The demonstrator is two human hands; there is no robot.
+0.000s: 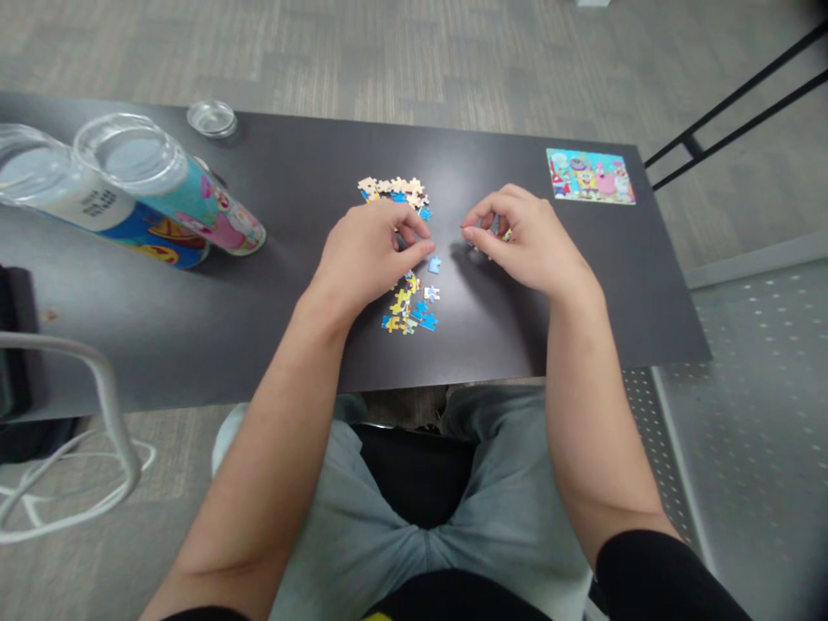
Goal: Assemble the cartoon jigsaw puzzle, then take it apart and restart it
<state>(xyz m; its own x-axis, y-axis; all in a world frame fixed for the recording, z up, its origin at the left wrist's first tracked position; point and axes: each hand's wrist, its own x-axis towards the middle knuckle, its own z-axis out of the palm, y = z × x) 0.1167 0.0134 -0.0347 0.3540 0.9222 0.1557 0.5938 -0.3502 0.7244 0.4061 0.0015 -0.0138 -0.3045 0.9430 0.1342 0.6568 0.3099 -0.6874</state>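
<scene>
Left hand (362, 250), right hand (531, 235) both curled; can't tell from here if pinching anything. Puzzle pieces (402, 299) beyond and nearside of left hand, picture card (590, 178) beyond right.

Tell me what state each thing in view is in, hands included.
Puzzle pieces, loose, some face up, some face down.
Left hand, over some pieces, fingers curled; whether holding one, unclear.
Right hand, thumb and index tips close together; whether holding one, unclear.
Picture card, flat, picture up.
Teal tube, upright; whether capped, unclear.
Blue-and-white tube, upright; likewise unclear.
Clear round lid, lying on the table.
White cable, loosely looped.
</scene>
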